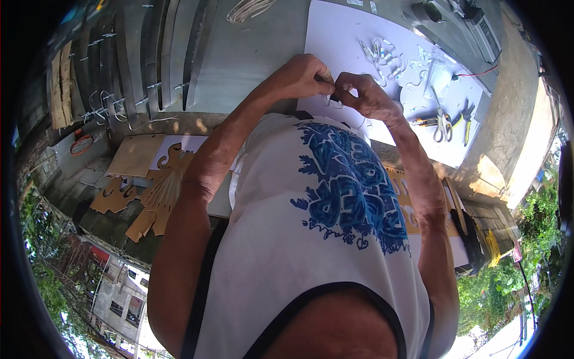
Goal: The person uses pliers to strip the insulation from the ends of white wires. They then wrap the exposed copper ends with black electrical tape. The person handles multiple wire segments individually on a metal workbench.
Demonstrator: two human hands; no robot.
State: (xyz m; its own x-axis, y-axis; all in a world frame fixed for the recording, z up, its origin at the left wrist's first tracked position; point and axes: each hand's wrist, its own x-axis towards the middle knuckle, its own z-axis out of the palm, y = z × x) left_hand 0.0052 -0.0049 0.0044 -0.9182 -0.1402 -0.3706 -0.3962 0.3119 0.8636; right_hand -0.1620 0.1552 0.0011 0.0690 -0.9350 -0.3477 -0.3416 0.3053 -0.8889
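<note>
My left hand (304,76) and my right hand (366,96) meet close in front of my body, at the near edge of a white sheet (335,36). Fingers on both hands are pinched together, nearly touching each other. A small pale piece shows beneath the fingertips, too small to name. To the right lies a tangle of small modules with white wires (382,57). Scissors (442,127), pliers with yellow and black handles (466,122) and an orange and black tool (423,121) rest nearer my right forearm.
Long dark strips (167,54) with small wired pieces line the left side. A coil of pale wire (248,9) lies at the far edge. A metal box (483,36) and a black roll (427,11) sit far right. Cut brown panels (164,185) are below left.
</note>
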